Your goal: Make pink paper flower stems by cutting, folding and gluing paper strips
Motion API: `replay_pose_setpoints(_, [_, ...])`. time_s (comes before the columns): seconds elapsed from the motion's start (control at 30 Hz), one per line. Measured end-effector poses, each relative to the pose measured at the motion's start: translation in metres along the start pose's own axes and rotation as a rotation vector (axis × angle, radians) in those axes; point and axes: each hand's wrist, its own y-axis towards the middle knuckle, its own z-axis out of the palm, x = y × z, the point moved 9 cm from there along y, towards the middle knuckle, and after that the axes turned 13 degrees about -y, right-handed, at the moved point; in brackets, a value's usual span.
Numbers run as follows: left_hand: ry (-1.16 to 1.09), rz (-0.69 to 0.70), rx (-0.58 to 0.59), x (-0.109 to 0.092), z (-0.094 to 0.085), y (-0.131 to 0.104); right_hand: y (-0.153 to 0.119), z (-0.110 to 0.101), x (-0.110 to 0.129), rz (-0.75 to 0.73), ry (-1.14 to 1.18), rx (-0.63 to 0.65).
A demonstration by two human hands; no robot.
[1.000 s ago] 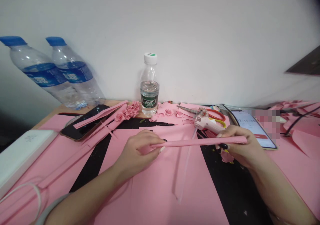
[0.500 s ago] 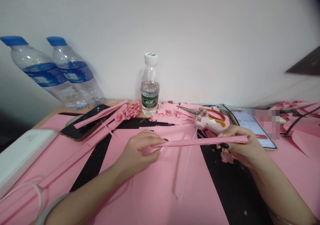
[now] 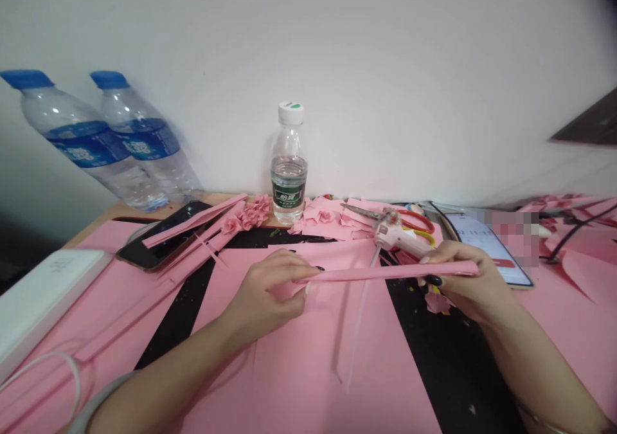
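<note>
A slim rolled strip of pink paper is held level in front of me, above a flat pink sheet. My left hand pinches its left end between thumb and fingers. At the other end my right hand has its fingers closed around the roll. Just behind the right hand is a pale pink glue gun, its handle partly hidden by that hand. From the gun a clear glue stick sticks out toward me, passing behind the paper roll. Scissors with red and yellow handles lie beyond the gun.
A water bottle stands by the wall, with two larger bottles leaning at left. Paper roses and strips lie near a dark phone. A white box-shaped device is at left, a lit phone at right.
Almost nothing differs. The fingers of my left hand have shifted very slightly at the roll's left end; the right hand keeps its hold.
</note>
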Motion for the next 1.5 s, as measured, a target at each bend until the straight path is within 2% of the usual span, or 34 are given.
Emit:
replay_pose_setpoints(0.3, [0.022, 0.023, -0.019, -0.002, -0.002, 0.0, -0.002, 0.001, 0.003, -0.002, 0.013, -0.023])
replay_pose_setpoints(0.57, [0.026, -0.01, -0.055, 0.0, -0.005, 0.0, -0.002, 0.006, 0.006, 0.016, -0.021, -0.039])
replay_pose_setpoints(0.8, [0.098, 0.002, -0.006, 0.0, -0.002, 0.0, -0.003, 0.009, 0.004, -0.001, -0.047, -0.016])
replay_pose_setpoints(0.93, [0.129, 0.028, 0.012, 0.0, 0.001, -0.002, -0.005, 0.014, 0.0, 0.038, -0.074, -0.003])
replay_pose_setpoints(1.07, [0.177, 0.035, 0.029, 0.0, 0.003, -0.004, -0.003, 0.028, 0.009, -0.024, -0.107, 0.068])
replay_pose_setpoints(1.23, [0.204, 0.008, 0.032, 0.002, 0.003, -0.004, -0.001, 0.033, 0.019, -0.085, -0.096, 0.073])
replay_pose_setpoints(1.5, [0.239, 0.005, 0.037, 0.001, 0.005, -0.004, -0.002, 0.036, 0.013, -0.097, -0.091, 0.098])
